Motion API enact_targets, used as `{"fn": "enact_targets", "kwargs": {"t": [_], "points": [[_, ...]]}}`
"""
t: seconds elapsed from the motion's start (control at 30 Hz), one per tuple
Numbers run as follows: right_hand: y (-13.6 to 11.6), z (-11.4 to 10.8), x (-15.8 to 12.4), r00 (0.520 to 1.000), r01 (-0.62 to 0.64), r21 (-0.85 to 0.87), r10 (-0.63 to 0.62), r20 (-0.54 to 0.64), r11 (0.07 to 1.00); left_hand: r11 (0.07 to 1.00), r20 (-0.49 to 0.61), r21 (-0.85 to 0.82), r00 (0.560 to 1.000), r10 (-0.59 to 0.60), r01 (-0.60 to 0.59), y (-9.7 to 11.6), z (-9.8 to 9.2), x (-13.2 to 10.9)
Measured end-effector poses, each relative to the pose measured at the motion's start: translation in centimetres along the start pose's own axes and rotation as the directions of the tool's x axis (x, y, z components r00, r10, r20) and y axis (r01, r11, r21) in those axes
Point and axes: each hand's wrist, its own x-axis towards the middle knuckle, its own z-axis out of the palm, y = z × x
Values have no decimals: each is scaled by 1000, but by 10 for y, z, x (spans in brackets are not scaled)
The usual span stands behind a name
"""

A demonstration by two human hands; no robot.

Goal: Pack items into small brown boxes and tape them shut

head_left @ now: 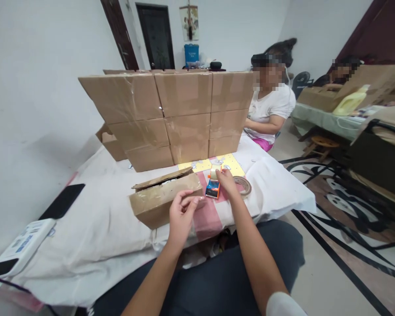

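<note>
White cloth (276, 188) spreads to the right edge; stacked cartons (187, 116) wall the back.
Centre frame, the right hand (226, 181) pinches the tape dispenser (212, 188); the left hand (181, 213) curls by the small box (153, 208), gripping what, I can't tell.

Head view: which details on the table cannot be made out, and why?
Head view: inside of the small box, mostly hidden by its flap and walls.
Head view: left side of the tape roll, hidden by the right hand.
Head view: whether the left hand pinches anything, too small to tell.
Head view: rear boxes, mostly hidden by the front stack.
</note>
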Motion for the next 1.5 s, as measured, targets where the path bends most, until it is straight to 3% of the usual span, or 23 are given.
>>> {"fn": "enact_targets", "kwargs": {"t": [0.07,0.13,0.2,0.27,0.33,0.4,0.6,0.7,0.8,0.87,0.93,1.03,1.1,1.27,1.4,1.5], "points": [[-16,-12,-14,995,43,-80,-50,-88,996,1000,-13,5,1000,11,-11,7,-4,-1],[-38,-25,-37,983,162,-130,-172,-67,978,999,-21,29,1000,21,-21,11,-9,-2],[-62,-35,-64,952,271,-79,-256,166,959,998,-25,55,999,30,-29,13,-12,-3],[-82,-38,-91,857,313,-24,-272,437,949,996,-27,76,999,42,-40,15,-14,-3],[-95,-34,-112,763,351,-13,-278,583,936,994,-37,86,997,65,-62,16,-15,-4],[-102,-27,-125,734,395,-19,-304,607,918,993,-61,88,994,90,-84,18,-15,-4],[-107,-11,-137,707,466,-35,-348,616,884,982,-183,146,972,145,-119,20,-17,-6],[-106,-12,-138,732,423,-49,-309,607,905,884,-240,411,909,341,-223,24,-28,1],[-104,-14,-135,766,342,-19,-267,585,939,577,-175,780,800,574,-243,33,-49,14],[-103,-15,-132,788,285,36,-255,561,958,349,9,905,832,555,-243,38,-66,23],[-102,-15,-128,814,212,100,-232,533,972,220,189,930,896,401,-295,39,-80,27],[-100,-9,-120,854,105,167,-175,490,980,175,306,924,932,193,-339,37,-91,27],[-99,-3,-113,878,100,164,-165,449,981,167,317,926,937,146,-340,35,-91,25],[-108,18,-95,915,284,-116,-232,329,952,200,323,915,934,153,-349,36,-89,26],[-118,42,-86,950,233,-425,-112,290,874,205,311,917,935,169,-342,35,-91,27],[-123,59,-83,950,201,-525,-33,311,827,211,310,913,931,194,-348,32,-92,25]]}}
